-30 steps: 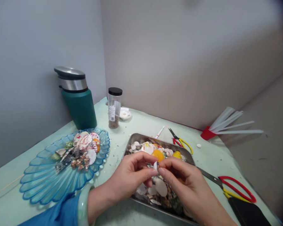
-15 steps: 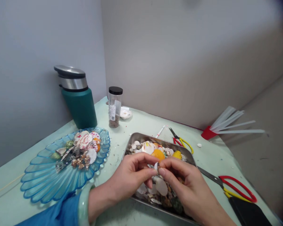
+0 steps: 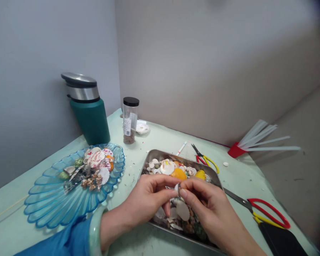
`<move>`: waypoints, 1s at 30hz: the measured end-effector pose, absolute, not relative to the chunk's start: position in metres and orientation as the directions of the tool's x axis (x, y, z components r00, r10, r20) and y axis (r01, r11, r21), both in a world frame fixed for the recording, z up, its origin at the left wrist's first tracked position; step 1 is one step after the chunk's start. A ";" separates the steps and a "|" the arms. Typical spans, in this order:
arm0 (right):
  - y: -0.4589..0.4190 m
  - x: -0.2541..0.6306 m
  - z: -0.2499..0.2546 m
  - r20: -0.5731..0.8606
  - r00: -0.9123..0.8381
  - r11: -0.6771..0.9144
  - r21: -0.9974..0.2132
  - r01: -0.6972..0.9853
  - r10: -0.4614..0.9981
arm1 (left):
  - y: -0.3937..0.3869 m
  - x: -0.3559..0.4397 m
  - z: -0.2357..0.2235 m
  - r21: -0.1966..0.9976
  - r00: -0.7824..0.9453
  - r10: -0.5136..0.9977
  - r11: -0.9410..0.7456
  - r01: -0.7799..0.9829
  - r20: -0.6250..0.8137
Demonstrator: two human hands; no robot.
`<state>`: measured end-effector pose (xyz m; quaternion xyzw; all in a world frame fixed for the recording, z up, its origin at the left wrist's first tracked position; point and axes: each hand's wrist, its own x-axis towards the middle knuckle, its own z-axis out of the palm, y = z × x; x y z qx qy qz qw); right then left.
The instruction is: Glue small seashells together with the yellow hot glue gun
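Over a metal tray of mixed seashells, my left hand and my right hand meet, fingertips almost touching. Both pinch one small, pale shell between thumb and forefinger; the fingers cover most of it. Below them in the tray lie a flat, round white shell, an orange shell and a yellow shell. To the left, a blue scalloped glass plate bears a heap of shells, some with red and pink markings.
A green bottle and a clear jar with a black lid stand at the back left. Small pliers-like scissors lie behind the tray, larger scissors at right. A red cup with glue sticks lies near the wall.
Both hands stay in nearly the same place over the tray. The pinched shell has turned slightly between the fingertips.
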<state>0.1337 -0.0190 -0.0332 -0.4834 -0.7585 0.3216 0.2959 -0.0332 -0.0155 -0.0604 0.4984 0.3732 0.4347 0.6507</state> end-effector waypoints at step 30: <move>-0.017 0.137 -0.032 0.116 -0.366 0.326 -0.740 0.588 0.923 | -0.014 -0.033 -0.069 0.979 0.294 0.954 0.117 -0.166 -0.064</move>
